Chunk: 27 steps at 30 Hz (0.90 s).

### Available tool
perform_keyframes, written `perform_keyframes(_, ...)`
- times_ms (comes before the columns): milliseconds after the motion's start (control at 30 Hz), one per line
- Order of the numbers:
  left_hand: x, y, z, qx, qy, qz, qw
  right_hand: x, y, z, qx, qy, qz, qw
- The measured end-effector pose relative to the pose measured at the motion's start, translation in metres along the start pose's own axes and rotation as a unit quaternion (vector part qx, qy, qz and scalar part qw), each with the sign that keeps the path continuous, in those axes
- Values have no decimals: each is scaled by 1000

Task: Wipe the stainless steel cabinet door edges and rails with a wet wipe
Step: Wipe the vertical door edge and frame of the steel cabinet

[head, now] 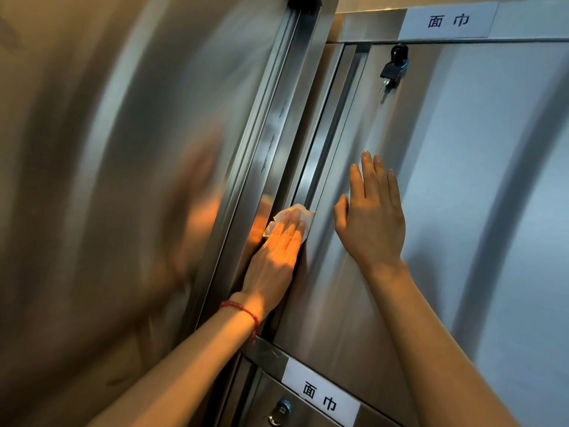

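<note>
Lower label (pixel 320 395): white strip with two dark printed characters, fixed on the crossbar at the near bottom edge of the view.
Lower lock (pixel 279 412): round lock with a key in it, just left of and below that label, partly cut off by the frame edge.
Bracelet (pixel 243 312): thin red cord around the left wrist.
Left hand (pixel 275 257): fingers straight and held together, pressing the wet wipe against the metal; it lies along the vertical channel between the two doors.
Wet wipe (pixel 297 212): white, crumpled, under the left fingertips, touching the left edge of the right cabinet door where it meets the rail.
Rail (pixel 271 140): long vertical steel channel running up and away from the wipe, between the left panel and the right door.
Right hand (pixel 371 215): open, palm flat on the right cabinet door (pixel 446 180), fingers spread and pointing up, just right of the wipe.
Left panel (pixel 123 180): broad steel surface, blurred, with a warm reflection of the arm.
Upper key (pixel 392 70): black-headed key hanging from the lock near the door's far top.
Upper label (pixel 448 20): white strip with the same two characters, above the door.
</note>
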<state>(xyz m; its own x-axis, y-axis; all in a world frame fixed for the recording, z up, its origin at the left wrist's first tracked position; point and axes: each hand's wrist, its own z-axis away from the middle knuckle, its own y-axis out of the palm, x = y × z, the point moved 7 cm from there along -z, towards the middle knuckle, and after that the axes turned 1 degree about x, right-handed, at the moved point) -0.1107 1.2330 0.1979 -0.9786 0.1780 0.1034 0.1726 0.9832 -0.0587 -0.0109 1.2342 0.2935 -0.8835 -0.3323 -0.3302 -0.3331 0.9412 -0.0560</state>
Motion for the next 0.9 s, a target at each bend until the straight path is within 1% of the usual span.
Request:
perform_keyframes(100, 0, -2, -1, -3, 14, -4, 1000, 1, 1, 1, 5, -2, 0, 1000)
perform_keyframes(233, 1, -1, 0, 19, 17, 0, 1000, 3, 0, 3, 3, -1, -13, 1000)
perform_keyframes(367, 1, -11, -4, 17, 30, 7, 999, 7, -1, 11, 11, 0, -29, 1000)
perform_keyframes(533, 4, -21, -3, 9, 22, 51, 998, 14, -6, 28, 26, 19, -80, 996)
perform_keyframes(667, -1, -35, 1, -14, 57, 50, 997, 23, -10, 39, 62, 17, -104, 992)
perform_keyframes(800, -2, -46, 7, -29, 56, 70, 996, 34, -12, 53, 117, 21, -122, 985)
perform_keyframes(900, -3, -54, 10, -22, 53, 87, 995, 39, -16, 62, 145, 38, -145, 978)
